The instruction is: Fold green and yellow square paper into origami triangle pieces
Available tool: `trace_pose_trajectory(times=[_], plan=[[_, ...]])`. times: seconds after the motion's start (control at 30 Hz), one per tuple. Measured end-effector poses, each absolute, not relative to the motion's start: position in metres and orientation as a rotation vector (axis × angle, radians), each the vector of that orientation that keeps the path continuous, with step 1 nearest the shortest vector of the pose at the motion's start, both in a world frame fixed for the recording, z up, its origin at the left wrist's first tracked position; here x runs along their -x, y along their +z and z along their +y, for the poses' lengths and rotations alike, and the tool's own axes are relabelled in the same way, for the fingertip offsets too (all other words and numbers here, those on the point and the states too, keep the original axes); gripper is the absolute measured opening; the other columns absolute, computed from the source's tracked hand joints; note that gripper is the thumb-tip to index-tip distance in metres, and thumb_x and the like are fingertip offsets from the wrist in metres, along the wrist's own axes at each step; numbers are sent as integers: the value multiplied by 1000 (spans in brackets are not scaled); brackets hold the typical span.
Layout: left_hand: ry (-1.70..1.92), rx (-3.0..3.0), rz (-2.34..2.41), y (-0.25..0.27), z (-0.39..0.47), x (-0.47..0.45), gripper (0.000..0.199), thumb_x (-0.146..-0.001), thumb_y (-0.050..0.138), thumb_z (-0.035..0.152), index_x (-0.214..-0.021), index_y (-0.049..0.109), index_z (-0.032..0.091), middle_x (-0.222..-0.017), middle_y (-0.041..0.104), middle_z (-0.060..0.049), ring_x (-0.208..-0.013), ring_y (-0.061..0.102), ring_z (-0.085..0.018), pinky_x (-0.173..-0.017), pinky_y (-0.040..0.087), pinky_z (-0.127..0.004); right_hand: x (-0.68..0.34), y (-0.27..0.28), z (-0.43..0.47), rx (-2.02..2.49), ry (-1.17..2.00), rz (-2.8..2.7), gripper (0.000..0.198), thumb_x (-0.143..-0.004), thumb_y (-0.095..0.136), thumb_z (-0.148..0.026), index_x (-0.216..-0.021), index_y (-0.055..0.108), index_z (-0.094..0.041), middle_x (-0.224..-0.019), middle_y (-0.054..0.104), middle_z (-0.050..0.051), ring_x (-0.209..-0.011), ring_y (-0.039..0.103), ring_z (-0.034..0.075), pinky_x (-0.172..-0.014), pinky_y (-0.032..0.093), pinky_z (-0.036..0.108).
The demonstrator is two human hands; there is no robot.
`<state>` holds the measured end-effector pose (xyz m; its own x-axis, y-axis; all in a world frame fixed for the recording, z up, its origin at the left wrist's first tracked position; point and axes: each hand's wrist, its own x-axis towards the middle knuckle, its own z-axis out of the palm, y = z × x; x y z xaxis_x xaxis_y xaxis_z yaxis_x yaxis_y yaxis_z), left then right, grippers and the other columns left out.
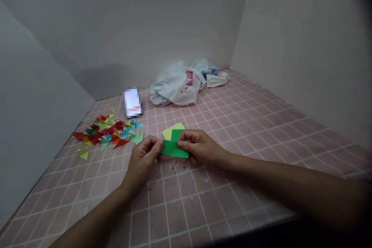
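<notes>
A small green sheet of folding paper (174,150) is stretched between my two hands, just above the tabletop. My left hand (147,150) pinches its left end between thumb and fingers. On the other side, my right hand (200,145) is closed on the paper's right part, thumb on top. A second green part stands up behind the front strip; whether it belongs to the same sheet I cannot tell. Behind the green paper shows a piece of yellow paper (171,131), partly covered by it.
Several folded paper pieces (112,130) in many colours lie heaped at the left. Beyond them is a phone (133,102) with a lit, blurred screen. Crumpled white plastic bags (174,85) rest near the back wall. Walls enclose the pink tiled-pattern surface (250,124).
</notes>
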<state>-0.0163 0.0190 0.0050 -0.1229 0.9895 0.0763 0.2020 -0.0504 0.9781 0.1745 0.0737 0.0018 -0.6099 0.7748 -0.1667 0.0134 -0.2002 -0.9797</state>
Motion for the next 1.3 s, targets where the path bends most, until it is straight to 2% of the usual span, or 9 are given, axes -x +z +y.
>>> trace_pose_trajectory(times=[0.07, 0.17, 0.3, 0.47, 0.67, 0.83, 1.03, 1.2, 1.3], plan=[[1267, -1312, 1416, 4, 19, 17, 26, -87, 64, 41, -75, 61, 18, -63, 56, 3, -57, 52, -12, -55, 43, -23, -175, 1, 74, 925, 1851, -1542, 19, -91, 56, -17, -72, 53, -18, -47, 51, -8, -34, 44, 5, -33, 30, 15], [1105, -1327, 1378, 3, 18, 16, 28, -87, 63, 45, -80, 65, 18, -70, 58, 1, -60, 52, -12, -54, 42, -23, -174, -1, 74, 876, 1846, -1633, 19, -90, 58, -16, -71, 54, -17, -47, 51, -8, -36, 45, 5, -35, 31, 15], [1003, -1460, 1406, -1, 15, 12, 34, -89, 62, 42, -67, 62, 17, -60, 50, 3, -54, 43, -10, -49, 34, -21, -174, -5, 74, 838, 1873, -1704, 18, -89, 60, -18, -72, 54, -18, -45, 49, -8, -35, 44, 6, -35, 30, 16], [1047, -1457, 1472, 1, 16, 13, 35, -86, 63, 44, -63, 64, 18, -51, 52, 3, -48, 44, -10, -45, 34, -21, -174, -4, 77, 867, 1937, -1617, 15, -89, 57, -17, -74, 53, -19, -45, 51, -9, -35, 46, 6, -36, 31, 15], [1146, -1459, 1522, 11, 16, 11, 28, -84, 64, 38, -63, 64, 18, -47, 57, 3, -43, 52, -11, -44, 41, -21, -175, -3, 80, 865, 1919, -1509, 13, -87, 61, -22, -77, 54, -18, -52, 58, -7, -39, 50, 6, -40, 38, 17], [1236, -1429, 1506, 11, 17, 11, 24, -85, 63, 35, -68, 62, 19, -48, 60, 3, -43, 57, -12, -47, 46, -21, -175, -5, 78, 800, 2022, -1503, 22, -84, 65, -28, -72, 50, -18, -62, 64, -2, -44, 56, 7, -44, 42, 19], [1117, -1373, 1426, 8, 17, 12, 25, -84, 66, 41, -74, 62, 18, -50, 61, 2, -43, 57, -13, -45, 46, -23, -180, -5, 82, 828, 1749, -1564, 19, -92, 54, -26, -75, 52, -18, -61, 57, -4, -44, 49, 6, -44, 39, 19], [1089, -1387, 1398, 8, 21, 14, 24, -79, 70, 39, -71, 66, 16, -60, 60, 1, -51, 53, -11, -48, 42, -21, -180, -5, 82, 830, 1719, -1753, 22, -91, 53, -27, -71, 50, -19, -59, 53, -4, -45, 49, 8, -44, 38, 20], [1088, -1347, 1404, 7, 22, 14, 28, -76, 72, 42, -69, 66, 16, -60, 58, 1, -52, 50, -11, -48, 39, -21, -180, -6, 81, 834, 1715, -1765, 25, -92, 50, -31, -70, 49, -19, -61, 54, -3, -47, 48, 8, -45, 37, 22]])
